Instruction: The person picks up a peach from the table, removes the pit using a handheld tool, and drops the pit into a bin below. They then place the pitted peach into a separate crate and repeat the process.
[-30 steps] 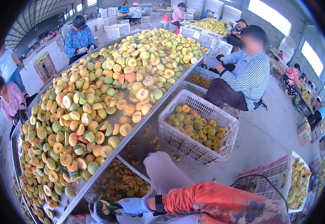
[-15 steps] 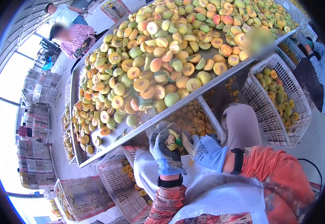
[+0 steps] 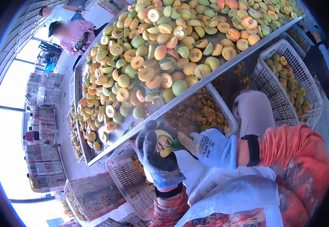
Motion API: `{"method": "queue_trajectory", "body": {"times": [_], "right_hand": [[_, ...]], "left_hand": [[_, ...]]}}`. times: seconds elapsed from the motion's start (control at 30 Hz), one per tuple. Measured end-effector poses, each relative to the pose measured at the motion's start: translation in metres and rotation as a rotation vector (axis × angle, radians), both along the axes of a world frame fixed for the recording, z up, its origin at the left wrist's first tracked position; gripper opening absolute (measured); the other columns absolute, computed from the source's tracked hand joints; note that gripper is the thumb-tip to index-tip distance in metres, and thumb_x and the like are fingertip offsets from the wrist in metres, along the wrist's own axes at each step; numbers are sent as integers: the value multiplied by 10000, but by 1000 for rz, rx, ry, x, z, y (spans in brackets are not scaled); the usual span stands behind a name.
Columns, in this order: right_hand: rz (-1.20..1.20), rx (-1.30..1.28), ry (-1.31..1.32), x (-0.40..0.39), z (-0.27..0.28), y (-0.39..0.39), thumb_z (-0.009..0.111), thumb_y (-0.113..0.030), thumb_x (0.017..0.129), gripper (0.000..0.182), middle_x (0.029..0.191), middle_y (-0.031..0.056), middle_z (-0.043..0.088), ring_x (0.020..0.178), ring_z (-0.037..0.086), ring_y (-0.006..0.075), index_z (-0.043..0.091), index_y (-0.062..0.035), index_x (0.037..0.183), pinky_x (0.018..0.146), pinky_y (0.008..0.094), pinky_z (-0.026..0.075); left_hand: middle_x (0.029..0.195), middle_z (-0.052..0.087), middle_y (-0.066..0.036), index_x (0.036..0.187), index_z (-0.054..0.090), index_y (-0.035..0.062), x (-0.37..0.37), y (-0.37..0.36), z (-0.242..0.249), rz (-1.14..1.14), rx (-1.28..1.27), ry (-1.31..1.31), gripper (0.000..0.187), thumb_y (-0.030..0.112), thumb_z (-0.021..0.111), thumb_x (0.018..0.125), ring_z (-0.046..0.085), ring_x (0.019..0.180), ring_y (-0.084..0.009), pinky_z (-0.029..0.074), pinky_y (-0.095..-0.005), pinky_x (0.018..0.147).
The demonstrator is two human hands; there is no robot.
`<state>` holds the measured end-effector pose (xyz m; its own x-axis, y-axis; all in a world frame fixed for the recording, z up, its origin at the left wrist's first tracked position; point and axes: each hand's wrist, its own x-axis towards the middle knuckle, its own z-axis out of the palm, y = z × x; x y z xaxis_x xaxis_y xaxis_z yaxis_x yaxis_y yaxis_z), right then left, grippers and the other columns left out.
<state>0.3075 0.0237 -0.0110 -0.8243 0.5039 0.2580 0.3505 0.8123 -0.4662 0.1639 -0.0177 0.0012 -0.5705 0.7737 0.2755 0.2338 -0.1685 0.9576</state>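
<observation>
From where I stand, the cut fruit (image 3: 164,143) sits in the gloved left hand (image 3: 155,155), whose fingers curl partway around it, in front of the metal table (image 3: 194,88). The gloved right hand (image 3: 211,148) has its fingers closed on a green tool (image 3: 177,144) pointing at the fruit, though I can't tell whether its tip touches. Beyond, halved fruits (image 3: 145,73) are heaped across the table, and a pale bin (image 3: 222,106) of darker pieces stands below its edge.

Cut yel fruit (image 3: 164,143), L fingers (image 3: 149,143), nr grn tool (image 3: 177,144).
</observation>
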Motion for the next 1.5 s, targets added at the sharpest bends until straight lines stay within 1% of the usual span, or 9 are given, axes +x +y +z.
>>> {"method": "queue_trajectory", "body": {"times": [0.13, 0.27, 0.5, 0.57, 0.73, 1.13, 1.23, 1.33, 1.5], "right_hand": [[47, 41, -119, 5, 3, -4, 501, -140, 798, 449, 756, 130, 600, 604, 623, 261, 432, 6, 1217, 477, 373, 472], [-61, -411, 46, -7, 13, -32, 529, -198, 793, 481, 740, 183, 629, 644, 643, 310, 438, 50, 1195, 550, 410, 508], [-24, -450, 18, -8, 22, -18, 619, -262, 784, 557, 723, 204, 600, 512, 597, 273, 385, 83, 1154, 471, 360, 478], [-38, -1353, 149, -4, 40, -11, 649, -240, 784, 488, 691, 126, 581, 453, 561, 179, 408, 21, 1118, 392, 293, 441], [89, -1812, 299, 4, 37, 11, 671, -166, 781, 356, 623, -2, 473, 415, 457, 70, 454, -62, 1043, 355, 214, 380], [86, -1638, 174, 18, 0, 32, 670, -207, 787, 374, 627, 59, 511, 453, 529, 150, 469, -44, 1056, 399, 285, 434], [-270, -498, -47, 15, -21, 9, 626, -361, 776, 465, 741, 198, 628, 665, 640, 329, 487, -13, 1050, 611, 432, 492], [-294, -859, 79, 12, -12, 0, 636, -283, 732, 445, 773, 242, 618, 733, 611, 407, 496, 4, 1042, 667, 463, 476], [-235, -1116, 109, 14, -9, -4, 591, -209, 765, 288, 664, 163, 606, 597, 613, 286, 524, 5, 945, 558, 393, 481]], "left_hand": [[1039, 599, -185, 1127, 531, 0, -2, -3, -1, -66, 8, -790, 308, 170, 519, 871, 597, 959, -294, 506, -431, 840], [1104, 573, -159, 1186, 497, 22, 29, -7, 9, 139, -28, -151, 360, 180, 514, 863, 576, 998, -276, 498, -424, 842], [1009, 597, -162, 1178, 502, 19, 11, 3, -8, -29, 141, -470, 363, 208, 521, 868, 605, 862, -273, 519, -400, 748], [955, 612, -173, 1163, 514, 12, 2, 2, -17, -73, 123, -275, 344, 203, 529, 877, 623, 756, -277, 537, -381, 682], [1076, 584, -163, 1158, 507, -10, -13, 4, -13, -190, -45, -355, 354, 216, 534, 887, 614, 900, -274, 515, -380, 779], [917, 625, -165, 1083, 553, -55, -2, 27, -17, -265, -130, -476, 319, 198, 519, 891, 635, 757, -255, 533, -362, 683], [867, 629, -147, 1081, 560, -43, -15, 27, -63, -170, -146, -257, 311, 205, 538, 895, 632, 699, -247, 534, -363, 641], [864, 629, -116, 1078, 575, -26, 16, 35, -39, -71, -127, -498, 296, 216, 536, 912, 609, 639, -184, 513, -292, 587], [940, 591, -88, 1023, 572, -50, 19, 27, -53, -69, -45, 109, 201, 101, 523, 899, 552, 804, -143, 459, -247, 704]]}}
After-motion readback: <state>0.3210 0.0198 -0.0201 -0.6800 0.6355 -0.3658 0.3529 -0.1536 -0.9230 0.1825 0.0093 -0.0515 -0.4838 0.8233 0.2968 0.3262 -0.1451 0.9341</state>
